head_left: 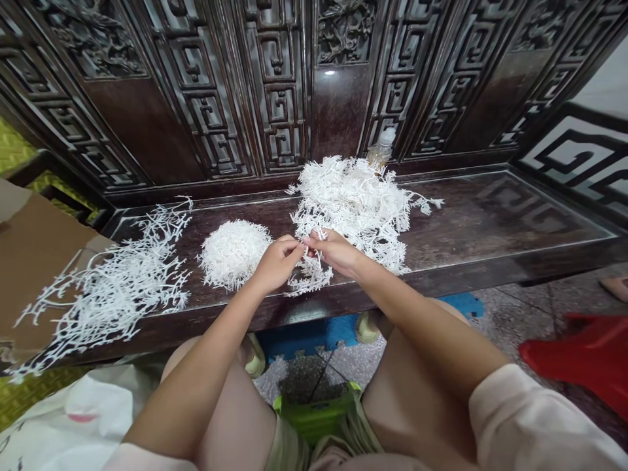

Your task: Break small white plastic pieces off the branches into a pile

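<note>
Noted: both hands are closed in a pinch on one white sprig [310,277], the left hand [277,264] and the right hand [332,252] touching each other just above it. The sprig hangs directly below the pinch, its long axis running roughly side to side; neither hand is clearly nearer. It sits over the front edge of a dark carved bench [495,219]. From the hands, a large loose heap [350,203] of like sprigs lies at 12 o'clock, just beyond the right hand. A dense round bunch [233,254] lies at 9 o'clock, just beside the left hand. Farther out at 9 o'clock, a spread pile [115,288] overlaps cardboard [39,261]. A bottle [381,147] stands behind the heap at 1 o'clock.
</note>
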Demonstrator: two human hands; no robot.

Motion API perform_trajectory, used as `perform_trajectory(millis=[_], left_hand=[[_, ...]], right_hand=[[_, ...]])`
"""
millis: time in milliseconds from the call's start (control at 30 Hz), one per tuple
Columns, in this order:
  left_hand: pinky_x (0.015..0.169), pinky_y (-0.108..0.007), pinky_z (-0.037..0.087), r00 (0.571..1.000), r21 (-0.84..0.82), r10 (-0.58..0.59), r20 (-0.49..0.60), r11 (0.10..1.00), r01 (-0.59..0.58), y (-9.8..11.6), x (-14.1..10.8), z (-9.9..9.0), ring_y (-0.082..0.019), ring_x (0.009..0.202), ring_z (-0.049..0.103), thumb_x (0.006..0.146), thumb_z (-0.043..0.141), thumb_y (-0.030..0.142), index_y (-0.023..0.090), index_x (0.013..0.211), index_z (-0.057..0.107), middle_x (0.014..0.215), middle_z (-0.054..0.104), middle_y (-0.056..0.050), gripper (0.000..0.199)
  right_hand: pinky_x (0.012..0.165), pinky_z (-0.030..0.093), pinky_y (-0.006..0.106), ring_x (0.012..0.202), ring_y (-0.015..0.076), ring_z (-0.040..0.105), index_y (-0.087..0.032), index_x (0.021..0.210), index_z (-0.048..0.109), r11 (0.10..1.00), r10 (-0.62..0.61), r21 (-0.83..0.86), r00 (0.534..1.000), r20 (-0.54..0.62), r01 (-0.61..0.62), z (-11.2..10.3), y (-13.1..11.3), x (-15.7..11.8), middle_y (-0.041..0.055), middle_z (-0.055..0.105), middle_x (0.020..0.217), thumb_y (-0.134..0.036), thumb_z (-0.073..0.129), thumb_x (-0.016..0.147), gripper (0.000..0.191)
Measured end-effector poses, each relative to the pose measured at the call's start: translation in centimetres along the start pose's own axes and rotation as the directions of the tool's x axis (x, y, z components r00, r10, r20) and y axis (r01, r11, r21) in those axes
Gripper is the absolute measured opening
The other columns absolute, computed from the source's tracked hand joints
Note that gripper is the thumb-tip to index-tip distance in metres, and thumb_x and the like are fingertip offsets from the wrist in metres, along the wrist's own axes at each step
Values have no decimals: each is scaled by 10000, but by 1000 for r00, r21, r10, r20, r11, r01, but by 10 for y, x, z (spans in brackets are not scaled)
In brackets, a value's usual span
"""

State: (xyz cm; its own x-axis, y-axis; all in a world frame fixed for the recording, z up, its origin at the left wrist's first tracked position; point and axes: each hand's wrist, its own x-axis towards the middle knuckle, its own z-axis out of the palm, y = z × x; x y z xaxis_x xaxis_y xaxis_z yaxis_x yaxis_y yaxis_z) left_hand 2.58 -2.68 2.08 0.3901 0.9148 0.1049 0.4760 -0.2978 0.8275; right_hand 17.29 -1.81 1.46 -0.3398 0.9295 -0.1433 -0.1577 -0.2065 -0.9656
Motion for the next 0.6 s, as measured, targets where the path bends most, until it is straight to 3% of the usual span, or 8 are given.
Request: perform_trajectory(millis=[200, 367, 500, 600], left_hand=[[612, -231, 330, 999, -215, -47, -3, 976, 45, 4, 0, 5, -97, 615, 408, 721, 386, 212, 155, 485, 423, 635, 388, 12, 246], [583, -226, 306, 995, -464, -96, -7, 882, 82, 9, 0, 9, -83, 585, 356, 724, 387, 230, 159, 516, 389, 630, 352, 18, 220], [595, -227, 315, 984, -568, -178, 25, 808, 160, 10, 6, 22, -84, 574, 339, 724, 416, 292, 169, 562, 371, 606, 333, 26, 209], [627, -235, 325, 977, -566, -213, 3, 805, 178, 17, 5, 28, -91, 599, 350, 717, 388, 243, 171, 567, 370, 616, 348, 18, 168]], right_hand=[[572, 324, 234, 545, 73, 382, -193, 590, 280, 985, 97, 141, 995, 27, -100, 6, -7, -7, -56, 373, 556, -286, 638, 600, 370], [606, 355, 216, 575, 65, 424, -188, 595, 277, 940, 113, 326, 994, -10, -103, 12, -11, -14, -47, 399, 596, -90, 551, 576, 291], [622, 381, 231, 581, 78, 430, -193, 601, 255, 903, 137, 428, 974, -182, -47, 22, -4, -7, -35, 410, 605, -46, 503, 559, 292], [587, 372, 242, 547, 82, 410, -198, 616, 256, 936, 119, 352, 933, -340, 9, 7, -1, 3, -28, 391, 587, -44, 472, 595, 267]])
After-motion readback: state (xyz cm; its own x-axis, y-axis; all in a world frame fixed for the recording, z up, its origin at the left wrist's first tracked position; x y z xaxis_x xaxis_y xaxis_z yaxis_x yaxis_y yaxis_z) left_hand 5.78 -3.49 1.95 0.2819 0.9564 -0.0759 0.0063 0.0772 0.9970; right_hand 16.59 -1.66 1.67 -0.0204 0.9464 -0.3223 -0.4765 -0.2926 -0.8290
